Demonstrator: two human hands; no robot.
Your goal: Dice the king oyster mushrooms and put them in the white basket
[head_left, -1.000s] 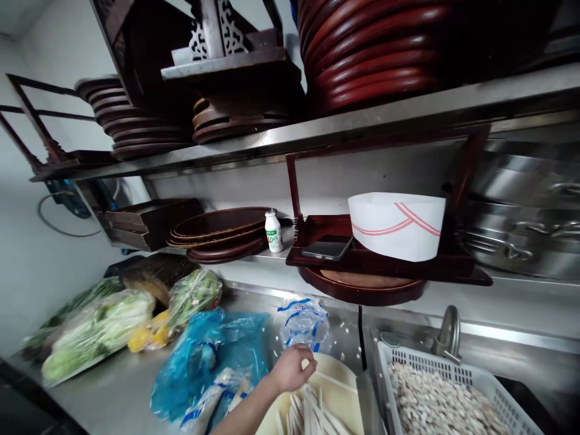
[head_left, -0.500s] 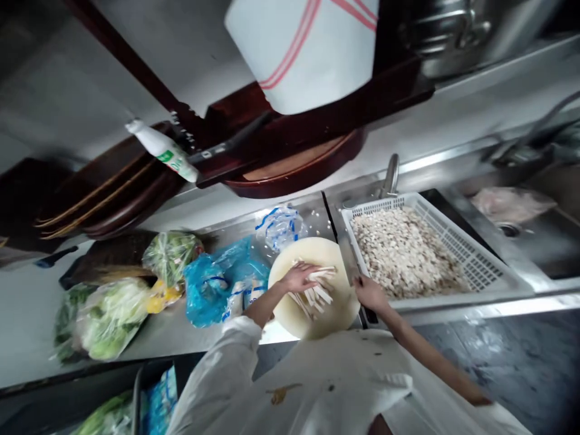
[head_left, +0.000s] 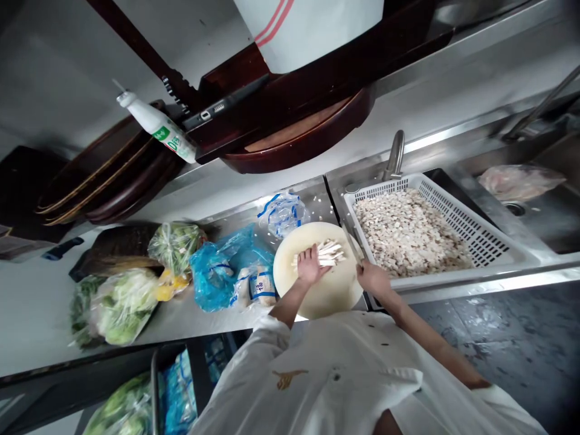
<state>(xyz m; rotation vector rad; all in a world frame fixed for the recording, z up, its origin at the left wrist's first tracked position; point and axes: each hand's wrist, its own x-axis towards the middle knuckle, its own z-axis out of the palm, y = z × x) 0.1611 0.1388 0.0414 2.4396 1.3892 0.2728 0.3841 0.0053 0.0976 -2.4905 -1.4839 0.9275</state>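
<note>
My left hand (head_left: 310,266) presses down on a bunch of white strips (head_left: 331,252) lying on a round cream cutting board (head_left: 330,293). My right hand (head_left: 371,278) is closed at the board's right edge, around what looks like a knife (head_left: 352,241) whose thin grey blade points toward the strips. A white plastic basket (head_left: 492,244) full of small diced white pieces (head_left: 408,235) sits just right of the board, over the sink.
Left of the board lie a blue plastic bag (head_left: 211,275), a clear printed bag (head_left: 281,211) and bagged greens (head_left: 122,302). The shelf above holds dark wooden trays (head_left: 294,139), a small bottle (head_left: 158,127), a phone (head_left: 222,106) and a paper hat (head_left: 312,24). A faucet (head_left: 394,154) stands behind the basket.
The view swung from the shelf down onto the counter. My left hand slid up the board and gathered the strips; my right hand came to the board's right edge.
</note>
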